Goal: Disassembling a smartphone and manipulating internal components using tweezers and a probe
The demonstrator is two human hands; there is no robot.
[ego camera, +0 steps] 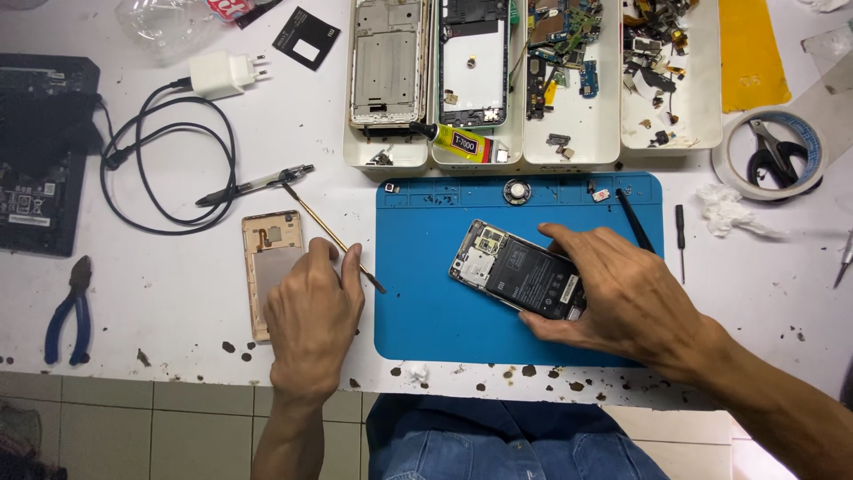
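- On the blue work mat [426, 293], I see the opened phone [520, 271] lying tilted, its back cover off, with the dark battery and circuit board exposed.
- I see the right hand [622, 298] gripping the lower end of the opened phone; its fingers [569, 242] are clamped over the top edge and the thumb presses the near edge.
- I see the left hand [311, 316] resting palm down on the white tabletop [160, 284], just left of the mat. Its fingers are closed around a thin metal rod [333, 236], which runs diagonally from near a pen to the mat's left edge.
- Under the left hand lies the gold back cover [267, 249], inner side up, partly hidden by the knuckles.
- Behind the mat stand white parts trays [569, 133] holding phone frames, boards and small components.
- A white charger with black cable [169, 151] lies at the left rear; blue-handled pliers [71, 311] lie at the left near edge.
- A tape roll with scissors inside [771, 153] sits at the right; a black spudger [635, 222] and a small screwdriver [681, 238] lie near it.
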